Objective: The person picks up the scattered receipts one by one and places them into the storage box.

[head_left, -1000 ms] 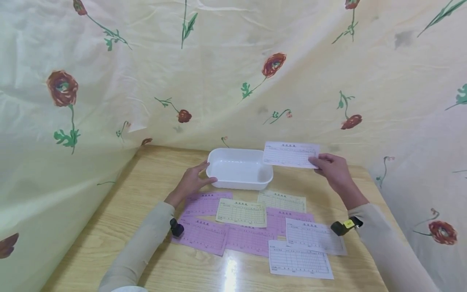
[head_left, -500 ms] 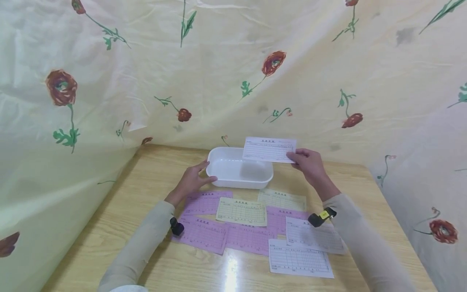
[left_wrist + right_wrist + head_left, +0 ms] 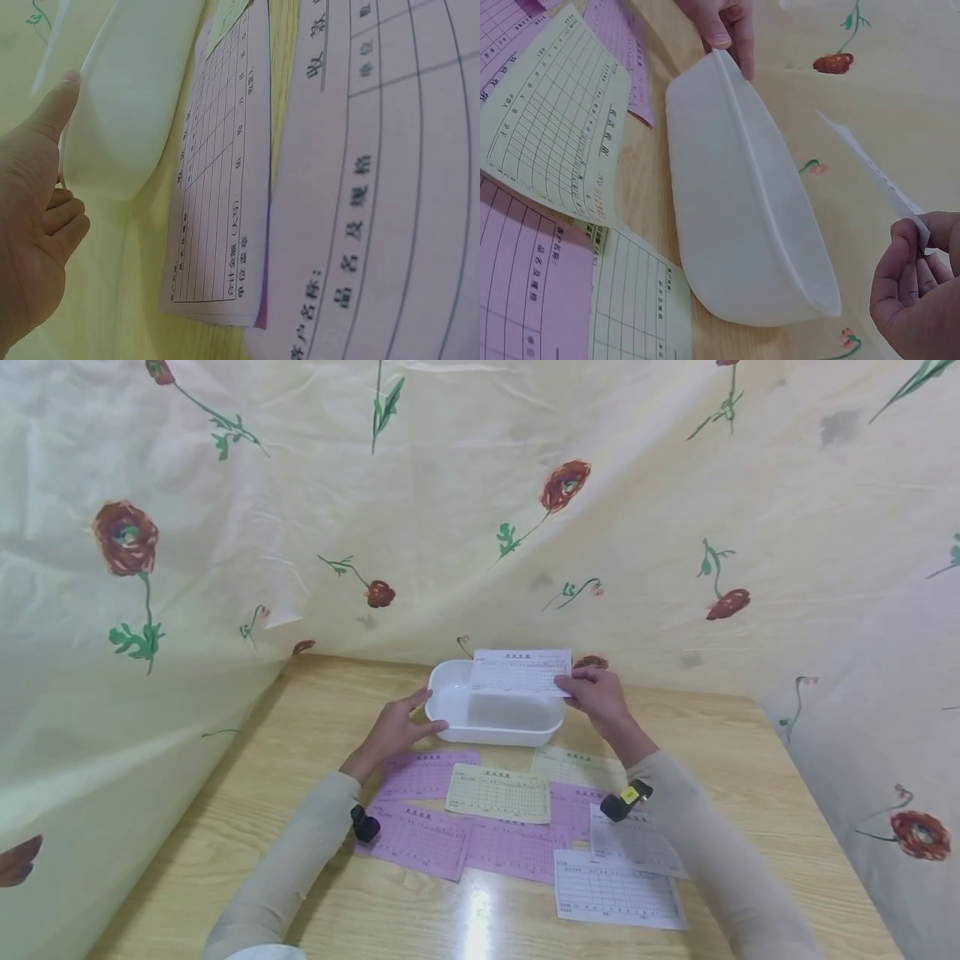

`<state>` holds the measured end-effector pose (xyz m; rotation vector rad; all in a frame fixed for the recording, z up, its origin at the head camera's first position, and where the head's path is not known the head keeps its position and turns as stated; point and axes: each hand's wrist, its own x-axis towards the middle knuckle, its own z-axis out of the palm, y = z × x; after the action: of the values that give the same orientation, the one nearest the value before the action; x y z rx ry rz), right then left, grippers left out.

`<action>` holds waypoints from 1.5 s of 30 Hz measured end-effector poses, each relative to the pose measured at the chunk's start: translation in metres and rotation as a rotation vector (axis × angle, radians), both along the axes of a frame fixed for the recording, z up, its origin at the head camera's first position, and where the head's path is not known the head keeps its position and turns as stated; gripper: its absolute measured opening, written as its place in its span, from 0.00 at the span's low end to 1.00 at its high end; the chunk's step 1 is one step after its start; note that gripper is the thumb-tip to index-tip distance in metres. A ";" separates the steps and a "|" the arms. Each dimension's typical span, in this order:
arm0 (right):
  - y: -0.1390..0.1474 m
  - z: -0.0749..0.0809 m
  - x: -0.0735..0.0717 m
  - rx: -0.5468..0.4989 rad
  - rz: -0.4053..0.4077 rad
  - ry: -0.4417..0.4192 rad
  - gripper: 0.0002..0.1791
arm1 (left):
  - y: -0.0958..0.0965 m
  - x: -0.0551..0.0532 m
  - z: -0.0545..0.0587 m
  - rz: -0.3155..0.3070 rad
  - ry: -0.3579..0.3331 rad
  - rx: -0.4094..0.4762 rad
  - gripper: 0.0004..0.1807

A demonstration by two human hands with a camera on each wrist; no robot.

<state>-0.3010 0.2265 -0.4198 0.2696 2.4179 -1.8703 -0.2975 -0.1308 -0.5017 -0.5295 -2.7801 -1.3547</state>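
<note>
My left hand grips the left end of a white plastic tub, its thumb at the rim; the right wrist view shows that thumb and the fingers on either side of the rim. Between thumb and fingers my right hand pinches the right end of a white receipt slip. In the head view this slip overlaps the far side of the tub, and in the right wrist view the slip is in the air beyond the tub's rim. The right hand is close by the tub's right end.
In front of the tub, overlapping receipt slips lie on the wooden table: several pink slips, yellow-green ones with one yellow slip on top, and white slips at front right. A flowered cloth hangs behind the table.
My right hand has moved left with the white slip, from beside the tub's right end to over its far side. The left hand has stayed on the tub.
</note>
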 end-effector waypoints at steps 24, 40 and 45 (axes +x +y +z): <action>-0.055 -0.029 -0.011 0.090 0.025 0.040 0.18 | 0.000 -0.001 0.000 0.004 -0.006 -0.011 0.49; -0.071 -0.039 -0.013 0.172 0.076 0.018 0.16 | 0.002 0.001 0.005 0.006 -0.025 -0.026 0.49; -0.072 -0.038 -0.013 0.200 0.113 0.005 0.16 | 0.003 0.003 0.007 0.015 -0.034 -0.031 0.49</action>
<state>-0.3143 0.1549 -0.4579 0.1368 2.5674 -1.5879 -0.2949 -0.1279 -0.4944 -0.4902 -2.8311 -1.3324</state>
